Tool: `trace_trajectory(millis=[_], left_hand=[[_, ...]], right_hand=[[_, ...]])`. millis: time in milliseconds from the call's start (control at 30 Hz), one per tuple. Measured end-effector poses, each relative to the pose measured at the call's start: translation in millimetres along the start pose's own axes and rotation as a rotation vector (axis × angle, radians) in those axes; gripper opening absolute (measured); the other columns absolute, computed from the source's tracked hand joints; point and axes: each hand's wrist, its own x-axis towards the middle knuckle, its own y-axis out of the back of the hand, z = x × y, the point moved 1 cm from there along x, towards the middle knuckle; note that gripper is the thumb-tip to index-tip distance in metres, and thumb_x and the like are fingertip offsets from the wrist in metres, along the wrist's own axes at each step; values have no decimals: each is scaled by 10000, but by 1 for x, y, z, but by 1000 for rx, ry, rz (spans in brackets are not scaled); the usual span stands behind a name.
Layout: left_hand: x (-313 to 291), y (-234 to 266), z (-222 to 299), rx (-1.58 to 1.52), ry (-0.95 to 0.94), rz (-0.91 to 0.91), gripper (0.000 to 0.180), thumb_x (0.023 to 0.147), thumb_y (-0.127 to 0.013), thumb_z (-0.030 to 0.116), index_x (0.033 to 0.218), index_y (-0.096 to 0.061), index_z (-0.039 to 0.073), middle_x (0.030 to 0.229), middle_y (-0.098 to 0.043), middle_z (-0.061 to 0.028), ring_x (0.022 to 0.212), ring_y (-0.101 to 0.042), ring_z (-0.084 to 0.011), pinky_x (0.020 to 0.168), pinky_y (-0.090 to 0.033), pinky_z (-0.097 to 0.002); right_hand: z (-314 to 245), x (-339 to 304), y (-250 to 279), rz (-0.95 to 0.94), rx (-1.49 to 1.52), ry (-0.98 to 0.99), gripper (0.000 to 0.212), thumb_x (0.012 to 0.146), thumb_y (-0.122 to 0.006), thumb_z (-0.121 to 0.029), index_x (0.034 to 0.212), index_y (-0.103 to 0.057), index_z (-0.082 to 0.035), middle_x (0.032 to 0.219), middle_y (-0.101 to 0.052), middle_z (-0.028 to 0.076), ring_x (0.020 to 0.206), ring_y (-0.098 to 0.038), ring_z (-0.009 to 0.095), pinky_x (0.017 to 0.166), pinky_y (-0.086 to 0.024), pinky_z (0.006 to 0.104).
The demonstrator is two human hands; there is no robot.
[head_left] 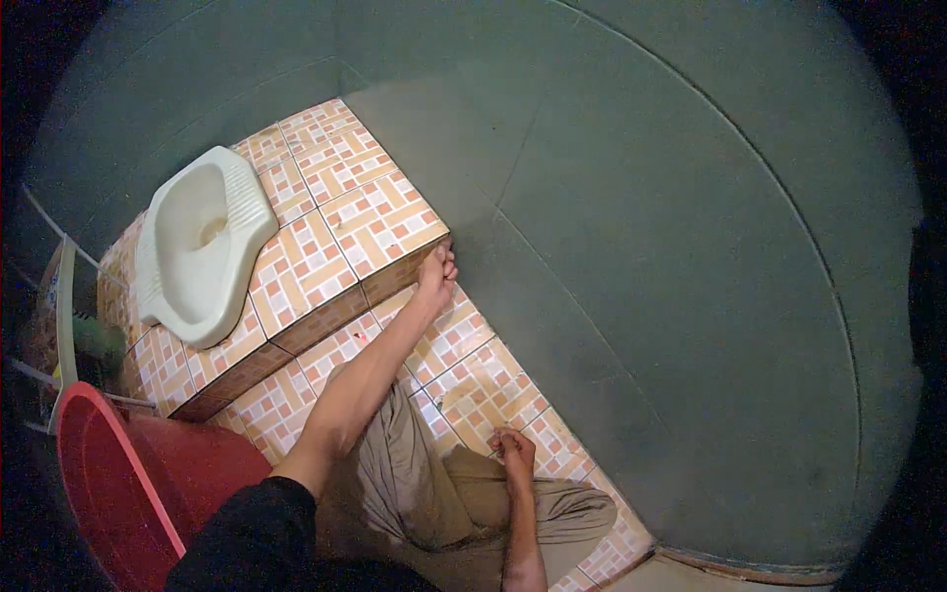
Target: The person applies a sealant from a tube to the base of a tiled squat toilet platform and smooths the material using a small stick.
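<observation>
Left hand [437,271]: fingers curled narrow at the step's corner — cannot tell whether they hold anything.
Right hand [514,452]: loosely curled, nearer the body; its contents are hidden.
Tiled step [326,237]: just beyond the left grip, running off leftward.
Squat toilet [202,257]: set on it, left of that grip.
Green wall [612,266]: right of both hands.
Red bucket [202,454]: well left of the right grip.
</observation>
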Motion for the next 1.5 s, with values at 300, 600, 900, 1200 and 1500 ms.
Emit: trace_trajectory(millis=[300, 600, 900, 1200, 1500], left_hand=[[-31, -20, -7, 353, 121, 247, 154, 908, -387, 92, 820, -514, 87, 650, -433, 12, 451, -304, -76, 394, -244, -242], [-9, -10, -5, 196, -87, 146, 219, 962, -435, 161, 1040, -606, 48, 668, -480, 3, 453, -342, -57, 403, -278, -223], [-34, -24, 4, 393, -79, 213, 285, 921, -561, 309, 917, -637, 34, 581, -462, -11, 465, -377, -59, 403, -272, -237], [-9, 22, -18, 821, -156, 579, 299, 824, -602, 170, 571, -605, 11, 698, -653, -114, 606, -581, -204, 591, -465, -314], [23, 40, -13, 242, -17, 264, 133, 857, -524, 133, 848, -602, 26, 587, -502, -40, 456, -414, -107, 396, -312, -271]], right_hand=[[4, 1, 1, 13, -38, -75, 191, 910, -530, -154, 945, -650, -10, 745, -623, 15, 668, -538, 78, 592, -396, 215], [-8, -4, -1, 61, -59, -97, 191, 900, -543, -157, 933, -663, -13, 743, -624, 14, 661, -539, 82, 598, -402, 221], [-3, 0, -8, 18, -39, -82, 206, 903, -545, -153, 959, -657, 11, 751, -628, 28, 656, -551, 93, 582, -408, 218], [-1, 0, -4, 27, -47, -90, 191, 903, -548, -137, 962, -656, 10, 764, -635, 36, 675, -567, 89, 594, -422, 215], [2, 1, -7, 1, -47, -27, 213, 913, -514, -143, 978, -641, 15, 755, -624, 33, 680, -564, 98, 608, -424, 222]])
